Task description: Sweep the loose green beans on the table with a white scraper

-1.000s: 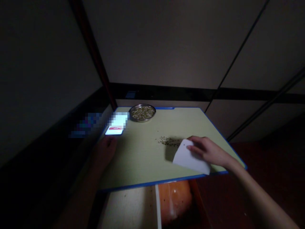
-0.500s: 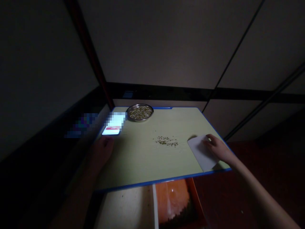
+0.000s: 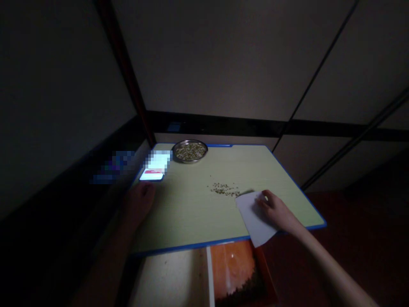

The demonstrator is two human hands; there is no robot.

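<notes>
The right hand point(image 3: 276, 211) is grasping a white sheet point(image 3: 252, 215), pinching it near its upper edge, while the left hand point(image 3: 139, 202) is lying in shadow just below a lit phone point(image 3: 155, 174), its fingers curling; whether it is gripping anything, I cannot tell. The sheet is slanting over the near right part of the worktop point(image 3: 179, 213), its lower corner reaching past the blue border in this view and its upper left corner pointing at the right end of a loose scatter of small dark grains point(image 3: 223, 189). At the far left, beside the phone, 1 round metal dish point(image 3: 190, 162) is standing on the worktop, and green and pale pieces point(image 3: 191, 151) are covering its bottom, lying in a shallow layer below the rim. Below the near edge, 2 areas are showing side by side: a pale surface point(image 3: 175, 275) on the left, and, past a white strip point(image 3: 210, 273), a glossy orange surface point(image 3: 230, 264) with a dark patch along its lower right.
</notes>
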